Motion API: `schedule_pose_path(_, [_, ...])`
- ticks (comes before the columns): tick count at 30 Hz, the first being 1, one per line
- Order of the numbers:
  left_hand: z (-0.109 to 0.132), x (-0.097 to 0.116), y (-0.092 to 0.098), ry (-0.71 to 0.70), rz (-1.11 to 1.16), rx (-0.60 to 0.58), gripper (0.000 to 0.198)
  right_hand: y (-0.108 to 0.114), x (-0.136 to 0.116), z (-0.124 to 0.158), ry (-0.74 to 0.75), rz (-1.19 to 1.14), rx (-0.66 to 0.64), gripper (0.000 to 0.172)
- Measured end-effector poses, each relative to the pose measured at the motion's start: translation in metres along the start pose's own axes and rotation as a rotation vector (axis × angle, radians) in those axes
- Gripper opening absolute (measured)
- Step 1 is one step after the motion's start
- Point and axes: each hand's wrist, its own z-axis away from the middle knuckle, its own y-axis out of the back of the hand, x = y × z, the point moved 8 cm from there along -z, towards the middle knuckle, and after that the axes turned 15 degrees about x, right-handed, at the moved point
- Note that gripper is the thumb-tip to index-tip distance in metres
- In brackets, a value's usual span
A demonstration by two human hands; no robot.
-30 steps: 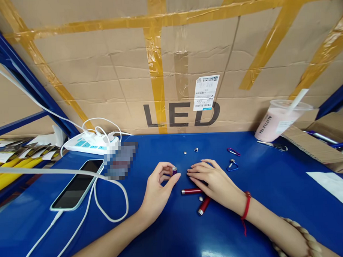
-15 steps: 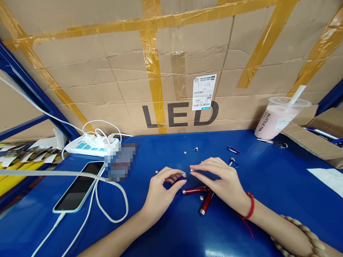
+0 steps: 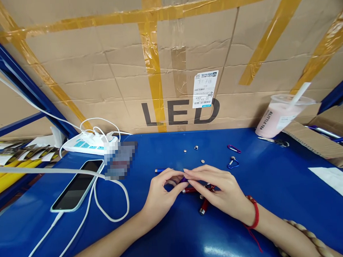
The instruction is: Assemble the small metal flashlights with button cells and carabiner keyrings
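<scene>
Clear of table edges, both hands hold a purple tube.

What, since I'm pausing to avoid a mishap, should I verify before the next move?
1. Left grip on the purple piece: ok, fingers closed around it.
2. Right grip at the same piece: ok, its fingertips are there.
3. Any small part between the fingertips: cannot tell, fingers hide it.
4. Red tubes fully visible: not ok, the right grip covers part of them.
5. White cable well away from the left forearm: not ok, its loop lies close by.
6. Drink cup apart from the right grip: ok.
</scene>
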Motion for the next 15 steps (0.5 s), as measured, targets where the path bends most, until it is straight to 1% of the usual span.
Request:
schedule_pose_path(3, [-0.001,-0.002,0.002,0.036,-0.016,0.021,0.014,0.012,0.007,-0.008,0.011,0.113,0.060,0.024])
schedule_pose_path(4, [-0.001,-0.002,0.002,0.044,-0.029,0.024,0.014,0.020,0.014,-0.012,-0.003,0.188,0.108,0.023])
schedule_pose_path(6, [-0.002,-0.003,0.003,0.054,-0.058,0.025,0.014,0.038,0.034,-0.018,-0.055,0.425,0.169,0.021])
schedule_pose_path(7, [-0.002,-0.003,0.003,0.057,-0.069,0.024,0.014,0.044,0.047,-0.020,-0.091,0.567,0.144,0.021])
schedule_pose_path(8, [-0.002,-0.003,0.004,0.058,-0.076,0.025,0.015,0.048,0.060,-0.021,-0.134,0.709,0.092,0.020])
schedule_pose_path(10, [-0.002,-0.004,0.004,0.060,-0.084,0.021,0.016,0.059,0.088,-0.018,-0.288,0.965,-0.045,0.020])
schedule_pose_path(12, [-0.002,-0.004,0.004,0.062,-0.086,0.021,0.016,0.067,0.110,-0.009,-0.464,1.135,-0.201,0.023])
schedule_pose_path(13, [-0.002,-0.003,0.004,0.062,-0.087,0.022,0.016,0.071,0.117,-0.004,-0.539,1.193,-0.267,0.024])
schedule_pose_path(15, [-0.002,-0.003,0.004,0.063,-0.087,0.023,0.016,0.075,0.123,0.002,-0.636,1.263,-0.348,0.024])
